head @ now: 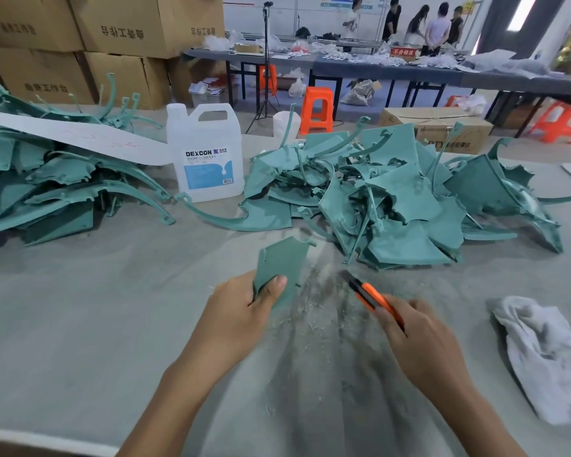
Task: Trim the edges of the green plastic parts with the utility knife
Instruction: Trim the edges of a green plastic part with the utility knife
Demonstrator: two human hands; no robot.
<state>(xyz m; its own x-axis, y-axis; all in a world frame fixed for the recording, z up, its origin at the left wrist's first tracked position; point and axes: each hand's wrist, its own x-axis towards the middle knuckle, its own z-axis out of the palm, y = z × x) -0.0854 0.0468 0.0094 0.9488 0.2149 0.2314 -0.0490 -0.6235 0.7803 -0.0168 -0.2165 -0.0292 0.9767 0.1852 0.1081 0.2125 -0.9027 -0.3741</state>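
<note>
bare table (80, 324) lies open before two green part piles (393, 199) flanking a jug (205, 153).

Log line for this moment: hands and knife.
left hand grips green plastic part | right hand grips utility knife | knife apart from part

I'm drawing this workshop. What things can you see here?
green plastic part: one, green, in the left hand
utility knife: one, orange and black, in the right hand
left pile of parts: one, green, left on the table
right pile of parts: one, green, beyond the hands
jug: one, white with blue label, between the piles
paper strip: one, white, across the left pile
cloth: one, whitish grey, far right
shavings: many, pale, between the hands
cardboard boxes: several, brown, stacked back left
stools: several, orange, floor behind
left hand: one, grips the part
right hand: one, grips the knife
</note>
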